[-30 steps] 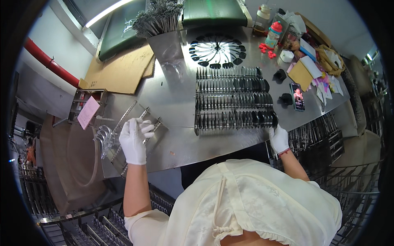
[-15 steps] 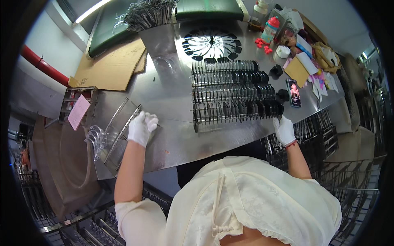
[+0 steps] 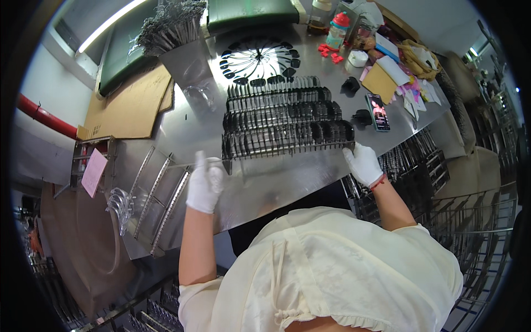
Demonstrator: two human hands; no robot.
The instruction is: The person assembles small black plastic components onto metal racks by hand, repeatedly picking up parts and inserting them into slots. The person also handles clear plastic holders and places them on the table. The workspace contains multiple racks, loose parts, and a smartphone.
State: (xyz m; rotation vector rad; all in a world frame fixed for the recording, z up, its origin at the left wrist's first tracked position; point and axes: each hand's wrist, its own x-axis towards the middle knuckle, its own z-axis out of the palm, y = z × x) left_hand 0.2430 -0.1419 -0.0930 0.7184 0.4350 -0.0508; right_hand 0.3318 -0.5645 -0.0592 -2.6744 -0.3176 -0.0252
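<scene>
A metal rack (image 3: 285, 148) holds several rows of thin, flat lens-like pieces, some clear, some dark, and lies on the steel table. My right hand (image 3: 364, 165), in a white glove, is closed on the rack's near right corner. At the opposite end, my white-gloved left hand (image 3: 204, 185) has its fingers curled around a thin metal rod (image 3: 180, 165) beside the rack's left end. Whether that rod belongs to the rack cannot be made out. Left of this hand stands a slotted metal frame (image 3: 157, 193) with several rails, and curved clear plastic pieces (image 3: 120, 207) beside it.
Behind the rack, black pieces on thin stems form a ring (image 3: 258, 56). A metal bin of wire-like parts (image 3: 180, 47) and cardboard (image 3: 127, 105) sit at the far left. On the right are a phone (image 3: 378, 112), black holders (image 3: 362, 117), a red-topped bottle (image 3: 337, 33) and papers.
My left hand has moved right, from the slotted frame toward the rack's left end. The right hand stays at the rack's right corner. The whole view has shifted a little.
</scene>
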